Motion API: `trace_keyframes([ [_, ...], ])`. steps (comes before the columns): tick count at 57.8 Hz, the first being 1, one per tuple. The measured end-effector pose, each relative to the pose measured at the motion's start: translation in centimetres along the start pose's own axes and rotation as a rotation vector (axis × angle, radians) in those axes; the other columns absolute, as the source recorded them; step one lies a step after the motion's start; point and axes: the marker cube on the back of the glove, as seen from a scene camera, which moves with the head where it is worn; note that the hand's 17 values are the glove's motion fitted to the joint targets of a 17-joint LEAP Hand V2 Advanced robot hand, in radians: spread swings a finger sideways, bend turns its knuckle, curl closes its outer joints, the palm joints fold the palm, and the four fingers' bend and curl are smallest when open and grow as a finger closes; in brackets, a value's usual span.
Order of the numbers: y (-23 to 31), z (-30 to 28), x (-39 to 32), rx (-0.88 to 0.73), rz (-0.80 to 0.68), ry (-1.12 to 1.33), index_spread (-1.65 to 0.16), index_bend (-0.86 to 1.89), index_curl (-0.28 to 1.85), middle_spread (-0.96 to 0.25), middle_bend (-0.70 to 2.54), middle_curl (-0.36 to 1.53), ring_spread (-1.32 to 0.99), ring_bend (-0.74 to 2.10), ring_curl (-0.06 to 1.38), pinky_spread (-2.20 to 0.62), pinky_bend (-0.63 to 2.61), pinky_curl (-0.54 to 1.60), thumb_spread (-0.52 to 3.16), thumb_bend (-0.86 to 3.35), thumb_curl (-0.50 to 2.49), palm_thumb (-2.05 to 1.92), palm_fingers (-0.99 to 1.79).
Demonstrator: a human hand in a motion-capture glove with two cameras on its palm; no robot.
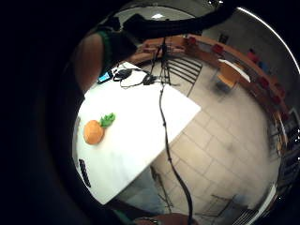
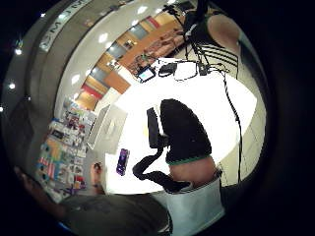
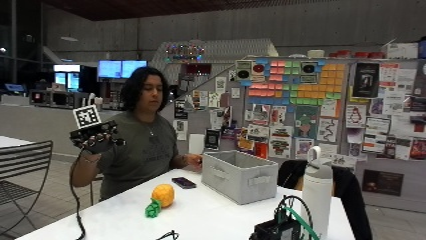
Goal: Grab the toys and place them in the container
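Observation:
An orange toy fruit with a green leafy top (image 3: 161, 197) lies on the white table (image 3: 213, 217), in front of the seated person. The little finger side palm view shows the same toy (image 1: 95, 130) far below the palm. A grey fabric container (image 3: 239, 176) stands on the table beside it, toward the bottle, and appears again as the grey container (image 2: 108, 129) in the thumb side view. My gloved right hand (image 3: 98, 142) is raised at shoulder height, off the table and away from the toy, holding nothing, fingers relaxed. The bare left hand (image 3: 194, 160) rests by the container.
A dark phone (image 3: 184, 182) lies between the person and the container. A tall white bottle (image 3: 317, 192) and a black device with cables (image 3: 279, 227) stand at the near table edge. A metal chair (image 3: 23, 165) stands beside the table.

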Motion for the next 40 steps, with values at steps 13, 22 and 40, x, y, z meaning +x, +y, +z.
trace_keyframes([
  [13, 0.6, -0.1, -0.7, -0.071, 0.001, -0.022, -0.33, 0.39, 0.18, -0.06, 0.16, 0.06, -0.14, 0.3, 0.11, 0.01, 0.53, 0.2, 1.16, 0.02, 0.08, -0.01, 0.35],
  [22, 0.2, 1.8, -2.9, -0.116, -0.093, -0.103, -0.37, 0.39, 0.22, -0.07, 0.17, 0.1, -0.16, 0.33, 0.13, 0.01, 0.55, 0.22, 1.35, 0.0, 0.13, -0.01, 0.33],
  [40, 4.7, 15.6, -12.3, -0.412, -0.312, -0.11, -0.4, 0.39, 0.29, -0.08, 0.19, 0.18, -0.2, 0.39, 0.16, 0.01, 0.54, 0.25, 1.41, -0.02, 0.19, -0.02, 0.38],
])
